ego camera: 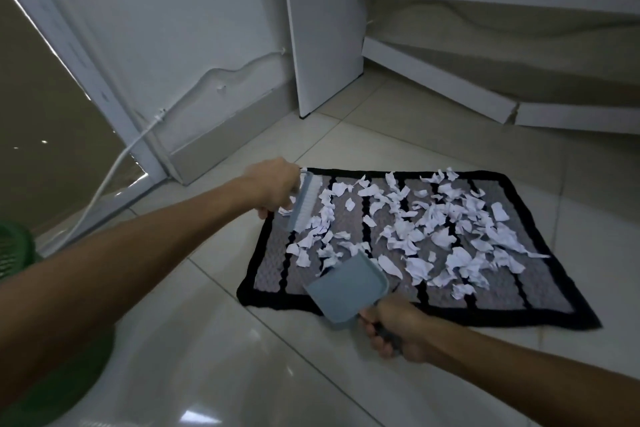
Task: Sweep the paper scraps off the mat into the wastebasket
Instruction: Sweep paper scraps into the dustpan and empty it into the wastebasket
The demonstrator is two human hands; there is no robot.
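A grey woven mat with a black border and black stripes [398,291] is lying on the pale glossy floor tiles [214,340], and torn white paper scraps [433,229] are lying scattered over most of it — thickest through the middle and toward the right. The left hand [273,185] is gripping a small grey-blue hand brush with white bristles [302,203], its bristles touching the mat's left end beside the nearest scraps. The right hand [393,328] is curling round the handle of a grey-blue plastic dustpan [346,288], whose front lip is resting on the mat's near edge — scraps are lying just beyond it. A green plastic wastebasket [15,246] is showing at the far left edge, well apart from the mat.
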